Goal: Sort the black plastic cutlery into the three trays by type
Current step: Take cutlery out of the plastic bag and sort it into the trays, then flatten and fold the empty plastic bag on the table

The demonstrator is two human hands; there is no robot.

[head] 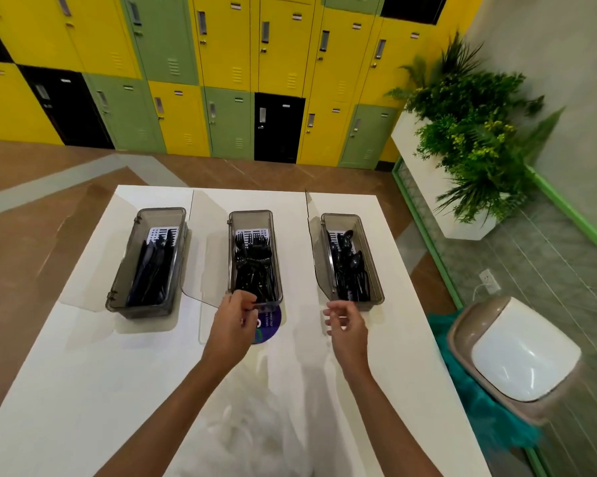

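Looks pretty much done to me. All three trays sit in a row at the far side of the white table (83, 373), and each one seems to hold a single type: knives (152, 270) in the left tray (138, 311), forks (254, 266) in the middle tray (250, 212), spoons (350, 266) in the right tray (340, 222). I can't spot a single loose piece of black cutlery anywhere on the tabletop, so my read is that the sorting itself is finished, or as close as it gets. I can't rule out a stray piece buried in a pile, since it's all black on black and hard to pick apart. The clear lids are open, and the middle one (200, 290) lies flat just left of its tray, so maybe closing them is what's left, though the task doesn't ask for it. The left hand (233, 325) is right at the near end of the middle tray with fingers curled in – I honestly can't tell whether it's pinching something, touching the rim, or nothing at all. The right hand (347, 325) hovers just near of the right tray, fingers loosely bent and holding nothing I can see. There's a purple sticker (271, 325) on the table between the hands.
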